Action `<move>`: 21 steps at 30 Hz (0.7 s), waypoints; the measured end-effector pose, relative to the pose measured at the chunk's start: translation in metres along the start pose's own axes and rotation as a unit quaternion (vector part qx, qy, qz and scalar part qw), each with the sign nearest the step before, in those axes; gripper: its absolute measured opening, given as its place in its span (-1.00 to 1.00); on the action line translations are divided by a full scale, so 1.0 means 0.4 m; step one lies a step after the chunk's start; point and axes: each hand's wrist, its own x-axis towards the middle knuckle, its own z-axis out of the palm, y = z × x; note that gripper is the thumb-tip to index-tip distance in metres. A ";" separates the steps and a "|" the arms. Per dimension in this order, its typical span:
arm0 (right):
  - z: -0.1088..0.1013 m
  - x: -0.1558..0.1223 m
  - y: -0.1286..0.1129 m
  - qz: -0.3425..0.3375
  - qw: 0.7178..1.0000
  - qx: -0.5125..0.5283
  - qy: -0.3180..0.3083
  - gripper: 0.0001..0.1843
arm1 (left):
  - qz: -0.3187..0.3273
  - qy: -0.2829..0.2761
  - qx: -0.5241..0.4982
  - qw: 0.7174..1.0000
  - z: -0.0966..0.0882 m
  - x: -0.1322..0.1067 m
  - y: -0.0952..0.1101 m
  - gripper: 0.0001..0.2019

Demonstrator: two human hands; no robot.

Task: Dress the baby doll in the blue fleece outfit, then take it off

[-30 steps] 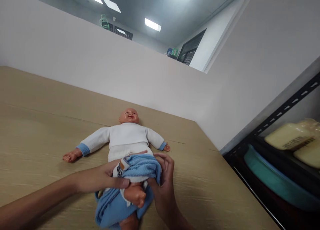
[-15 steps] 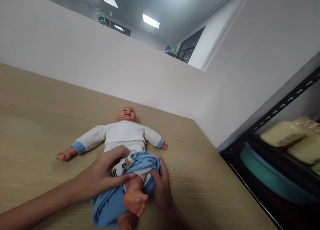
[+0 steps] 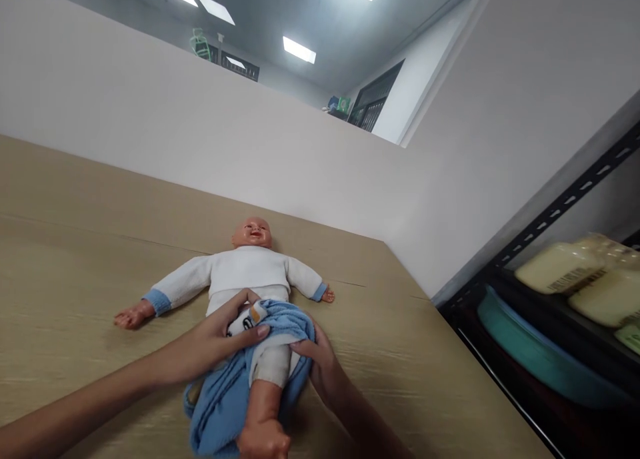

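Doll [image 3: 249,269] face-up on counter [image 3: 425,372], bare foot [image 3: 264,438] toward me. Blue pants [image 3: 286,320] bunched around doll's leg [image 3: 266,398]. My left grip [image 3: 256,316] closed on pants' fabric left of doll's leg; my right grip [image 3: 306,339] closed on pants' edge right of it. Teal basin [image 3: 540,356] right of doll, in rack [image 3: 555,212].
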 end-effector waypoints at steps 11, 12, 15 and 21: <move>-0.026 0.066 0.016 0.047 0.998 0.038 -0.015 -0.45 | 0.003 -0.153 -0.095 0.984 -0.022 0.023 0.073 -0.32; -0.026 0.076 0.021 0.037 0.999 0.033 0.001 -0.49 | -0.008 -0.151 -0.088 0.985 -0.012 0.027 0.079 -0.32; -0.042 0.106 0.017 0.002 0.999 0.027 0.025 -0.57 | -0.037 -0.099 -0.030 0.994 0.006 0.033 0.081 -0.38; -0.086 0.132 -0.054 0.039 0.998 0.013 -0.050 -0.61 | -0.069 -0.020 0.126 0.989 -0.011 -0.038 0.072 -0.31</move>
